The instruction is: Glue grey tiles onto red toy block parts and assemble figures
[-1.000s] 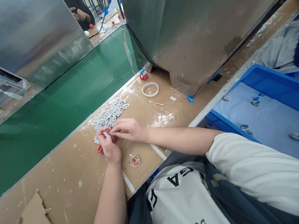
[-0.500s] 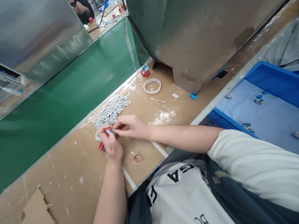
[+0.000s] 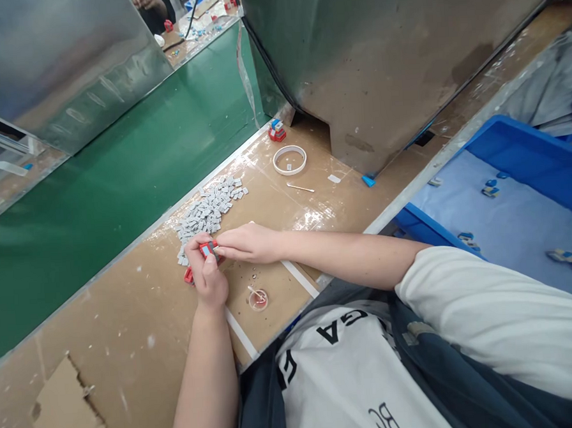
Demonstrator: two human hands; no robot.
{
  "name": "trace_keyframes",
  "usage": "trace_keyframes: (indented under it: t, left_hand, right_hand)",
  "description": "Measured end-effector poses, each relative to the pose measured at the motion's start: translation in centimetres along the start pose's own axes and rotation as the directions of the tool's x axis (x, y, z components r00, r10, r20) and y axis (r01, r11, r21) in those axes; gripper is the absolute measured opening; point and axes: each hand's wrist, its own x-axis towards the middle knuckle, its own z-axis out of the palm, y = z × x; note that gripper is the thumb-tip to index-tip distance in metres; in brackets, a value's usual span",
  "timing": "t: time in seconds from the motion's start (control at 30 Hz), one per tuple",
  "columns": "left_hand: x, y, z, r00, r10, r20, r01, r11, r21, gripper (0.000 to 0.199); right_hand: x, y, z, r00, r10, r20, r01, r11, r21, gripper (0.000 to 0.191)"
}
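Note:
Between the thumb and fingers of my left hand (image 3: 205,274) is a small red toy vehicle (image 3: 208,249) with grey and light-blue parts. My right hand (image 3: 247,243) meets it from the right, its fingertips pressed together at the toy's edge; any small piece between them is hidden. Just beyond both hands spreads a pile of small grey plastic pieces (image 3: 208,208). Another red toy part (image 3: 189,276) lies beside my left hand, partly covered by it. Closer to my body stands a small round cup (image 3: 258,299) with reddish contents and a cotton swab leaning in it.
A white ring (image 3: 289,160), a cotton swab (image 3: 300,187) and a red-and-blue toy (image 3: 276,131) lie farther back on the table. A metal panel (image 3: 402,61) rises behind. At right sits a blue bin (image 3: 541,143) holding several small toys. Torn cardboard (image 3: 68,407) lies at lower left.
The fingers of my right hand have flattened and closed together against the toy's edge. My left hand keeps its hold, and the whole view has shifted slightly.

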Motion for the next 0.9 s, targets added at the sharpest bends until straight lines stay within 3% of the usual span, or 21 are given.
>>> trace_keyframes:
  t: [0.17,0.53,0.67,0.77,0.9]
  left_hand:
    - [-0.2,0.4,0.2,0.992,0.125,-0.032,-0.125,0.992,-0.006,0.032]
    - [-0.2,0.5,0.5,0.978,0.200,-0.055,-0.197,0.979,0.055,0.032]
    - [-0.1,0.9,0.7,0.987,0.132,-0.095,-0.136,0.990,-0.036,0.029]
    - [0.1,1.4,0.7,0.996,-0.017,-0.086,0.001,0.983,-0.186,0.028]
    - [0.4,1.4,0.8,0.972,-0.234,-0.027,0.209,0.911,-0.354,0.029]
  right_hand:
    - [-0.2,0.1,0.6,1.000,-0.011,-0.013,0.012,0.991,0.135,0.038]
    - [-0.1,0.0,1.2,0.999,0.003,-0.033,0.006,0.961,0.276,0.035]
    - [0.1,-0.1,0.9,0.999,-0.013,-0.041,0.020,0.982,0.189,0.033]
    - [0.1,-0.4,0.3,0.998,-0.058,-0.033,0.062,0.987,0.148,0.035]
    - [-0.1,-0.5,0.4,0.977,-0.030,-0.212,0.077,0.973,0.216,0.020]
